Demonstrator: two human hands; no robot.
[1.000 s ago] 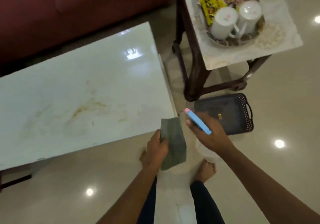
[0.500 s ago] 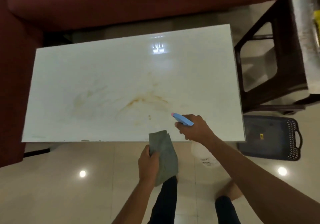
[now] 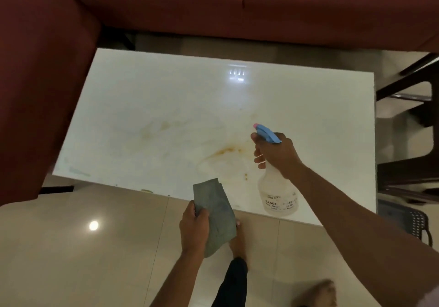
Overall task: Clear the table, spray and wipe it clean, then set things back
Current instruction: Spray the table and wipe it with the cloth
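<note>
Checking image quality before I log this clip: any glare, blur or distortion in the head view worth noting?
Head view: a bright ceiling-light reflection sits on the glossy table top, another on the floor tile at lower left; wide-angle bending curves the table edges; the bottom right corner is motion-blurred; the right hand with the spray bottle and the left hand with the cloth stay fairly sharp, though the bottle's label is unreadable.

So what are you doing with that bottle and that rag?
A person is cleaning the white table. The right hand grips a spray bottle over the tabletop, its blue nozzle aimed toward the brownish stains. The left hand holds a grey cloth at the near edge, ready for wiping. Nothing stands on the tabletop.
</note>
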